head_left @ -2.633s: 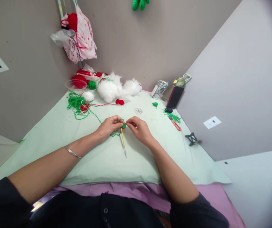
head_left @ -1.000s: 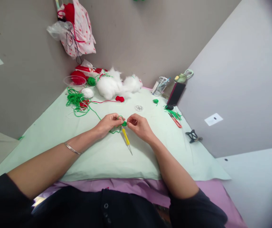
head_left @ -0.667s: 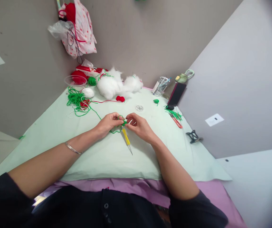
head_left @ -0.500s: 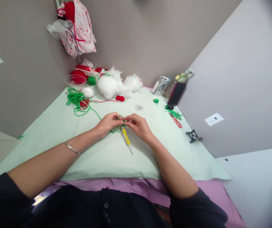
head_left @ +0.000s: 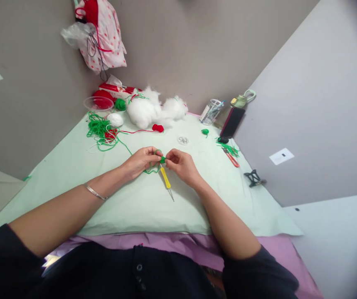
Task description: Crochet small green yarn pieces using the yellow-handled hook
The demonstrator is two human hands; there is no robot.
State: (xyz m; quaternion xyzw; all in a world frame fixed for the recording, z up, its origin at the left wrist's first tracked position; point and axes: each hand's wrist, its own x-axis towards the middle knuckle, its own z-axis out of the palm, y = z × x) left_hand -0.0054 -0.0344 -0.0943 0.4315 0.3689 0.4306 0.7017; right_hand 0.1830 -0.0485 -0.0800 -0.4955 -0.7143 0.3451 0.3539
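Green yarnwork [head_left: 163,160] between fingers [head_left: 155,158], well inside cloth edges [head_left: 153,230]

Surface: a pale green cloth [head_left: 153,211], lightly creased near its front edge. Left side: a loose green yarn tangle [head_left: 96,126] lies beside a white yarn ball [head_left: 115,120]. Rear left: a green yarn ball [head_left: 120,104] sits near a red-and-white tissue box [head_left: 112,89]. Rear centre: white fibre stuffing [head_left: 144,111] lies in fluffy heaps, a small red piece [head_left: 158,128] in front. Centre: one clear round dish [head_left: 183,140], its small contents apparently rings, though indistinct. Right side: a clear pen cup [head_left: 211,113], a small green piece [head_left: 205,132], green yarn clippings [head_left: 232,150] and orange-handled snips [head_left: 232,160].
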